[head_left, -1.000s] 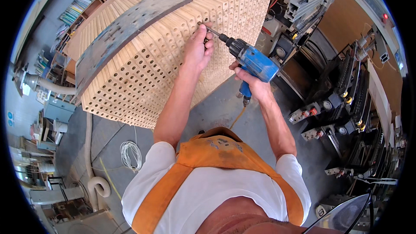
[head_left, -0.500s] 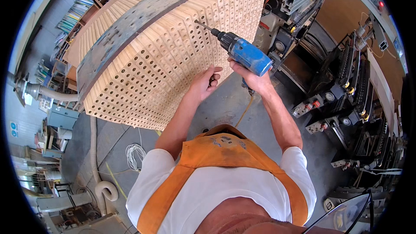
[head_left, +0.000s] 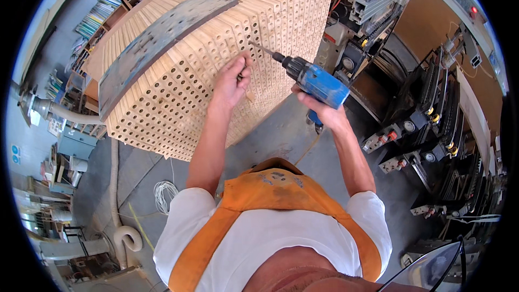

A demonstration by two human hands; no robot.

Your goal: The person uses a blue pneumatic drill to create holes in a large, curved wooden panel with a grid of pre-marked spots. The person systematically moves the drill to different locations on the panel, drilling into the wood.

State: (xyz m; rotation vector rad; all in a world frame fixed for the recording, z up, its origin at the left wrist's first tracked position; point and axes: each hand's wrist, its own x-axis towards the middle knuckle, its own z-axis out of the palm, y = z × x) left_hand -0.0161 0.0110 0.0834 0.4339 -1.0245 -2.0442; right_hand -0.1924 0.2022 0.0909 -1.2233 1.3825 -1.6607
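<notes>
The pneumatic drill (head_left: 321,84) is held in the right hand (head_left: 326,112), fingers wrapped round its grip, in front of the drilled wooden stack (head_left: 292,27). Its long axis slants from lower right to upper left, the bit (head_left: 263,50) aimed at the stack's perforated face, below the upper edge; contact cannot be told. The left hand (head_left: 232,82) is near the bit's tip, thumb and forefinger pressed together, remaining fingers curled round a small dark piece (head_left: 240,77). A stained plate (head_left: 167,43) lies along the stack's upper edge. Dark print on the orange apron (head_left: 275,189) is unreadable.
</notes>
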